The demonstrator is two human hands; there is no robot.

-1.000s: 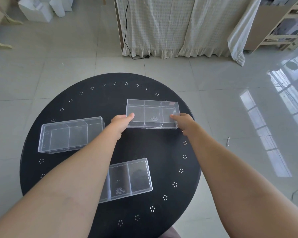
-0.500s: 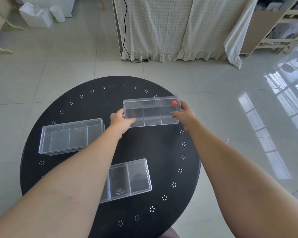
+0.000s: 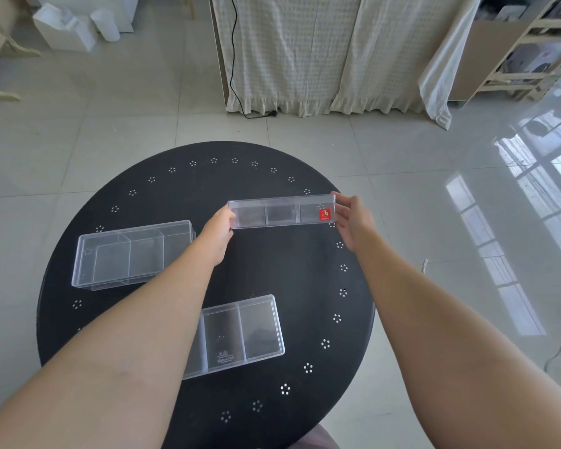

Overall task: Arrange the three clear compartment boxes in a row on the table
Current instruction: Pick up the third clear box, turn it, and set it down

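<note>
A: From the head view, what do the two hands hold?

B: The left hand (image 3: pixel 219 228) and the right hand (image 3: pixel 353 218) each pinch one end of the held box (image 3: pixel 280 211), a clear compartment box turned on its side so its long wall faces the camera. A red sticker (image 3: pixel 325 214) shows at its right end.

A: Where is it over the surface (image 3: pixel 282 270)?

B: Toward the far right edge, apparently lifted off it, though contact cannot be ruled out from this angle.

A: And the other two?

B: The left box (image 3: pixel 133 254) lies flat near the left edge, open side up, with three compartments. The near box (image 3: pixel 237 335) lies flat toward the near edge, partly hidden under the left forearm. The two are apart from each other and from the held one.

A: Anything beyond the surface?

B: A tiled floor (image 3: pixel 127 124) and a pale curtain (image 3: pixel 305 50) at the far side.
</note>
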